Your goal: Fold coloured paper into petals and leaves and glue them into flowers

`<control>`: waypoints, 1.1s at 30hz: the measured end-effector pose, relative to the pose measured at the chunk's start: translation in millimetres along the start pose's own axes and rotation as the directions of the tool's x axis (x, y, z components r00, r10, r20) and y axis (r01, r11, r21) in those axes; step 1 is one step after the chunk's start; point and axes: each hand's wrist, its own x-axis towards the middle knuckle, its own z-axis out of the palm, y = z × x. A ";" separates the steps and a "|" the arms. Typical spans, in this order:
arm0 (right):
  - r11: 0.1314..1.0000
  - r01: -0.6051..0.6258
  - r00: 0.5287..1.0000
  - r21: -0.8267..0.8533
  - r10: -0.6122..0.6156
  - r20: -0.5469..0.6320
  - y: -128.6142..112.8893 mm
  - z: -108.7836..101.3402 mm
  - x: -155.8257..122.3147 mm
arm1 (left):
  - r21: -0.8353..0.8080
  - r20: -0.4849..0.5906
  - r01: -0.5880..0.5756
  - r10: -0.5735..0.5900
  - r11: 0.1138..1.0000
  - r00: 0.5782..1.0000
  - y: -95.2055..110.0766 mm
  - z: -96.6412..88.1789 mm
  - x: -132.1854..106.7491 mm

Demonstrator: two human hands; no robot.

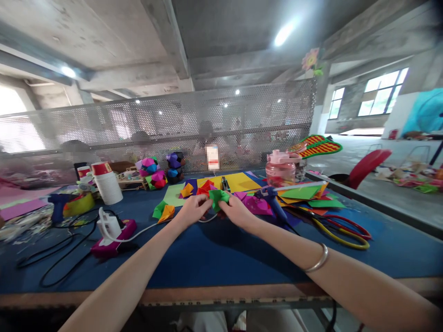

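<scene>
Both my arms reach out over a blue table point(207, 258). My left hand point(193, 210) and my right hand point(237, 211) together pinch a folded green paper piece point(218, 198) between their fingertips, just above the tabletop. Around it lie more folded paper pieces: orange point(167, 212), green point(158, 209), red point(205, 187) and magenta point(256, 204). Flat coloured sheets point(238, 181) lie behind them. A silver bangle point(319, 260) is on my right wrist.
A blue glue gun point(273, 200) lies right of my hands, beside red and yellow hoops point(341, 230). A pink bottle point(279, 169), stacked paper cups point(106, 183), a white charger on a pink power strip point(112, 235) with black cables, and finished paper balls point(154, 173) stand around. A perforated metal screen point(194, 124) backs the table.
</scene>
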 end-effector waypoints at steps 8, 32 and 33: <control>0.987 0.100 0.995 -0.126 -0.097 0.032 -2.4 0.4 -4.5 | 0.079 0.061 -0.059 0.055 0.995 0.997 -4.9 2.1 1.3; 0.970 0.184 0.982 -0.159 -0.188 -0.010 -18.7 3.8 -12.9 | 0.170 0.000 -0.105 0.106 0.980 0.994 9.9 7.0 -6.9; 0.974 0.176 0.984 -0.144 -0.179 -0.006 -18.5 3.5 -12.5 | 0.155 0.009 -0.102 0.102 0.983 0.995 8.2 6.9 -6.2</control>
